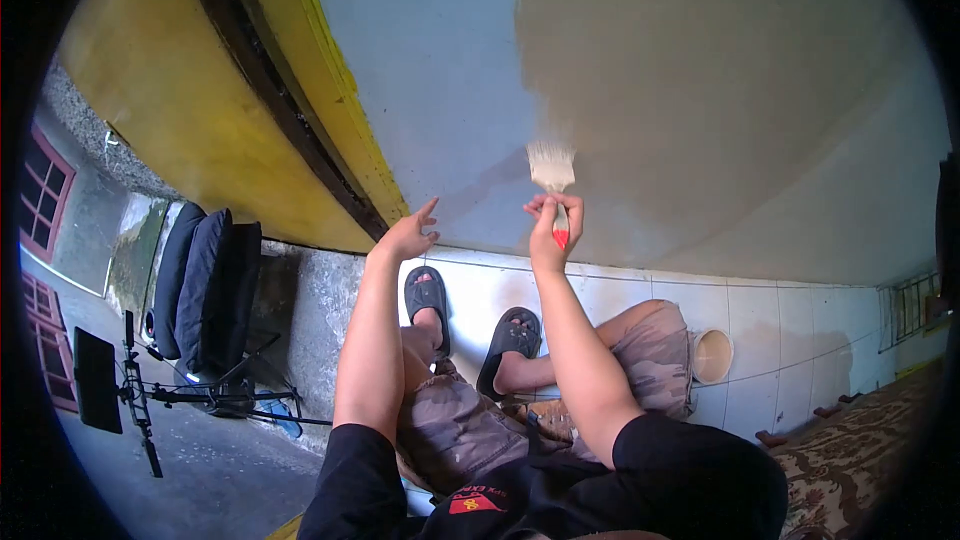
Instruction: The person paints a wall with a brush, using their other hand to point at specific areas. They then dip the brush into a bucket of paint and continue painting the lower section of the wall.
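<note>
A paintbrush (551, 168) with pale, paint-coated bristles and a red-tipped handle is gripped in my right hand (556, 225). Its bristles point up at the wall, right by the border of two colours. Light blue-grey wall (430, 50) lies left of that border, and a brownish-beige coat (700, 70) covers the right side. My left hand (408, 232) is empty, fingers apart, held near the foot of the wall beside the yellow door frame (350, 110).
A round tub (713, 356) stands on the white tiles (780, 325) beside my right knee. To the left are a yellow door (160, 70), a dark padded chair (205, 280) and a stand with a black panel (97, 380). Patterned fabric (850, 460) lies at lower right.
</note>
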Tool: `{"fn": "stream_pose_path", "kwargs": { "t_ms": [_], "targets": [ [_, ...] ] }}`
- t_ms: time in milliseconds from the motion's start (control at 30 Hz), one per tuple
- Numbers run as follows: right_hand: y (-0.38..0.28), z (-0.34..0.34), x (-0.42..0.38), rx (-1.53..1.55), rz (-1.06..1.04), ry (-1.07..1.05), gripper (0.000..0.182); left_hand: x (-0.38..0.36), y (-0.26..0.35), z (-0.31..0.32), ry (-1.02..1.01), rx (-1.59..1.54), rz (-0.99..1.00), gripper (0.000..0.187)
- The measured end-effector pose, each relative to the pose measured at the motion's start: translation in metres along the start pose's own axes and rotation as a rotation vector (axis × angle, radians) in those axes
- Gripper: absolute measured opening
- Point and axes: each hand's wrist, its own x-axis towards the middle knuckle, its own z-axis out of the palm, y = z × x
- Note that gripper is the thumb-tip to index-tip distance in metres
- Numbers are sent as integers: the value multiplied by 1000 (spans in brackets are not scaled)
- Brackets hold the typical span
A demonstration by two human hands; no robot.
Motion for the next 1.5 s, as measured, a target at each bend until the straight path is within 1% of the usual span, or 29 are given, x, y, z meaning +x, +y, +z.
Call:
{"fn": "stream_pose_path", "kwargs": {
  "t_ms": [100, 200, 267, 333, 400, 467, 533, 600, 667, 700, 767, 800, 867, 900, 967, 1067, 1100, 1200, 1267, 1300, 1367, 1400, 1467, 1500],
  "targets": [
    [-26, 12, -4, 31, 113, 61, 4, 5, -4, 3, 0, -5, -10, 76],
    [-65, 46, 22, 97, 113, 43, 4, 5, -1, 3, -22, 10, -4, 77],
    [-96, 73, 46, 116, -94, 41, 5, 5, 4, 4, -32, 13, -6, 77],
    [-123, 93, 63, 144, -211, 40, 3, 2, 8, 3, -39, 11, -15, 77],
    [-147, 100, 63, 167, -235, 31, 3, 0, 8, 3, -12, -3, -17, 76],
    [-150, 102, 60, 200, -271, 16, 4, 2, 4, 4, 1, -2, -10, 76],
    [-137, 96, 52, 215, -460, -55, 5, 4, 1, 3, 16, -4, -10, 75],
    [-107, 90, 50, 208, -422, -72, 7, 5, 1, 1, 9, -2, -21, 74],
    [-68, 77, 43, 38, -307, -65, 8, 6, 2, 4, -5, 0, -27, 74],
    [-51, 71, 37, 39, -309, -66, 8, 7, 2, 4, -8, 4, -25, 73],
    [-21, 55, 17, 20, -199, -16, 8, 9, 2, 2, -6, 7, -25, 73],
    [-10, 47, 8, 20, -198, -21, 8, 8, 3, 1, -13, 16, -23, 73],
    [4, 33, -12, 46, 74, 73, 6, 5, 3, 3, -16, 21, -25, 73],
    [6, 27, -22, 49, 71, 67, 6, 4, 2, 4, -1, 27, -11, 73],
    [7, 19, -29, 26, 172, 95, 6, 6, 1, 0, 27, 34, 9, 74],
    [-20, 33, -6, 77, 168, 126, 6, 5, 3, 1, 13, 32, 11, 74],
    [-23, 41, 12, 91, 114, 142, 7, 4, 4, 1, -3, 34, -8, 73],
    [-78, 69, 44, 173, 146, 128, 7, 1, 11, -3, -17, 37, -28, 73],
    [-104, 81, 50, 238, -48, 74, 8, 0, 12, -2, -15, 31, -37, 73],
    [-114, 85, 52, 235, -45, 74, 8, 1, 10, -3, -13, 25, -31, 74],
    [-127, 87, 52, 278, -225, -20, 9, 2, 10, -1, -18, 13, -25, 74],
    [-125, 86, 51, 275, -225, -20, 9, 2, 11, -2, -19, 23, -25, 74],
    [-112, 81, 48, 237, -342, -84, 9, 1, 11, -2, -18, 30, -24, 74],
    [-97, 73, 48, 238, -344, -86, 9, 2, 11, -2, -19, 20, -26, 75]
  ]
}}
